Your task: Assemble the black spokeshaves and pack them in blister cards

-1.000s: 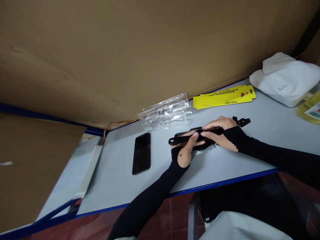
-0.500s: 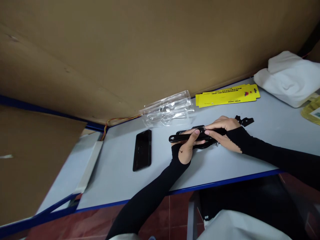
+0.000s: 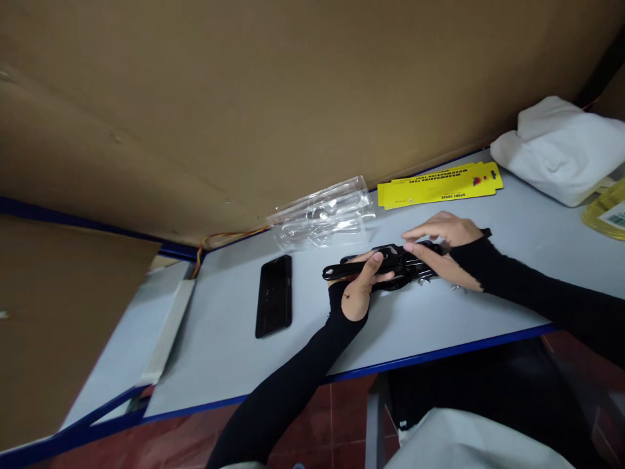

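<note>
My left hand (image 3: 359, 296) is wrapped round a black spokeshave (image 3: 336, 271), its thumb pressed on the tool's middle. One handle of the tool points left over the tabletop. Just right of the spokeshave hovers my right hand (image 3: 452, 238), palm down, with index finger and thumb stretched out a little apart near the tool's body. I see nothing between those fingertips. More black metal tools (image 3: 424, 264) lie under and beside the hands, partly hidden, with small shiny screws at their near edge.
Clear plastic blister shells (image 3: 322, 215) lie against the back board. Yellow spokeshave cards (image 3: 439, 187) are stacked right of them. A black phone (image 3: 274, 296) rests to the left. A white cloth bundle (image 3: 556, 153) and a yellow clear-wrapped item (image 3: 608, 212) sit at the right.
My right hand has drawn back to the right from the spokeshave, and its fingers have come off the tool. My left hand keeps hold of it. The view has shifted slightly.
</note>
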Available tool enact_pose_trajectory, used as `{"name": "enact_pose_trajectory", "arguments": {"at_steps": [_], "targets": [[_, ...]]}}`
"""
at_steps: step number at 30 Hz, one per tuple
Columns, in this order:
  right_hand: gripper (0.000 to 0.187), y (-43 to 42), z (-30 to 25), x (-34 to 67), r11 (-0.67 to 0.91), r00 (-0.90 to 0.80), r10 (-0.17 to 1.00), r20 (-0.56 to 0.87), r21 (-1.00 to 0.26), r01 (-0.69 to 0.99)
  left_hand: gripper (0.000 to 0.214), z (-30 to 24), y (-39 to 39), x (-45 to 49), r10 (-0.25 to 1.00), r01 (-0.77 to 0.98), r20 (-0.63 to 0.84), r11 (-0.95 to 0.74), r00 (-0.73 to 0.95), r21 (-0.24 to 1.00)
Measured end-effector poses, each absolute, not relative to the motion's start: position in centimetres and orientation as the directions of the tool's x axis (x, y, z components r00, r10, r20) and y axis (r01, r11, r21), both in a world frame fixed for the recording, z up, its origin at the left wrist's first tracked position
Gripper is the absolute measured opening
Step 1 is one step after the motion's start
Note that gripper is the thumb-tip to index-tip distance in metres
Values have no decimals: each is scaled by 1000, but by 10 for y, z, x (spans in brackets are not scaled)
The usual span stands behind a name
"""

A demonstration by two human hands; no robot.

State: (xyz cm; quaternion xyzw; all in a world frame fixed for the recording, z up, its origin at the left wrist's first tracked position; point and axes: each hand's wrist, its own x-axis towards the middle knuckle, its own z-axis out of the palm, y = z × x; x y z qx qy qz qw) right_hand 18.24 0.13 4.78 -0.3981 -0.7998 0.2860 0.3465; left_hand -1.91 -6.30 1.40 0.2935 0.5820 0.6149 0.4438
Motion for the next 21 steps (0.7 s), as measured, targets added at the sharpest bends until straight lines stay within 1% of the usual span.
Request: {"name": "enact_pose_trajectory", "arguments": {"at_steps": [2, 3, 5, 7, 8, 10, 13, 17, 19, 21], "targets": [[20, 12, 59, 202, 600, -513, 780, 360, -664, 447, 42, 14, -62, -21, 876, -210, -165, 75, -454, 975], [17, 17, 62, 212, 631, -572, 746, 341, -637, 442, 42, 15, -61, -22, 870, -211, -169, 77, -463, 974], [13, 24, 63, 229, 674, -723, 654, 223, -605, 423, 44, 15, -60, -24, 863, -212, -171, 76, -476, 974], [20, 27, 56, 238, 702, -832, 547, 87, -588, 401, 45, 14, -60, -25, 863, -216, -165, 67, -478, 974], [25, 26, 50, 239, 714, -862, 505, 41, -582, 390, 45, 13, -60, -25, 864, -218, -162, 63, -476, 974], [29, 24, 38, 236, 733, -889, 458, -4, -563, 381, 45, 12, -59, -27, 866, -221, -162, 62, -473, 973], [29, 18, 21, 230, 753, -892, 452, -3, -535, 383, 46, 10, -59, -28, 871, -227, -162, 60, -465, 972], [31, 16, 13, 231, 731, -867, 492, 74, -576, 366, 42, 13, -61, -26, 868, -189, -151, 67, -474, 980], [30, 18, 16, 232, 706, -859, 510, 44, -592, 389, 40, 14, -62, -25, 864, -164, -145, 74, -482, 984], [25, 20, 24, 232, 680, -857, 516, 14, -615, 399, 40, 14, -62, -24, 865, -159, -136, 66, -483, 985]]}}
